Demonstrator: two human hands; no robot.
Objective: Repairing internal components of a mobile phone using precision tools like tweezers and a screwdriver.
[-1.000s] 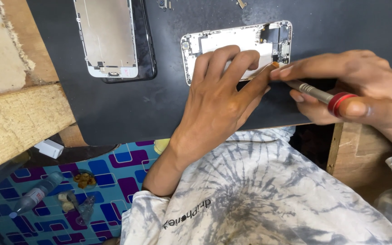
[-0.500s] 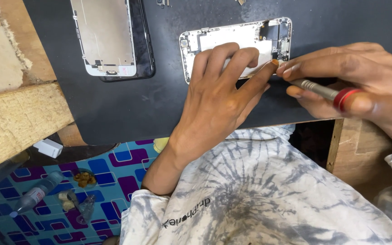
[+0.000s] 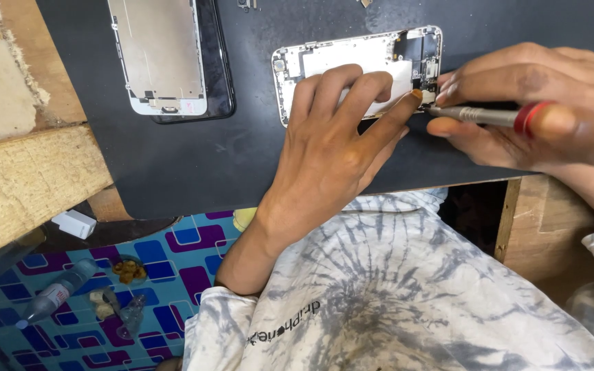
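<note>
the opened phone body (image 3: 352, 58) lies flat on the dark mat (image 3: 194, 161), its long side running left to right, silver frame up and its insides showing, toward the far middle of the counter (image 3: 29, 182). my left hand (image 3: 328, 154) lies spread over its near edge, fingers (image 3: 342, 86) pressing down on the pale plate inside, the thumb stretched right to the phone's lower right corner. my right hand (image 3: 537, 110) sits just beside that corner, its grip closed around a thin screwdriver (image 3: 489, 115) with a metal shaft and a red collar; the tool lies nearly level, its tip pointing left and meeting the phone's edge right at my left thumb. the left grip holds nothing, it only pins the phone flat.

to the left on the same mat, well apart from the phone body, lies the removed screen assembly (image 3: 163, 58), back plate up, on its black glass. a few small parts (image 3: 247, 5) lie at the far edge of the mat. the mat overhangs rough wooden planks. below, on a blue patterned floor (image 3: 173, 275), are a small clear bottle (image 3: 53, 297) and a white block (image 3: 73, 224). my tie-dye shirt (image 3: 393, 295) fills the near part of the view.
</note>
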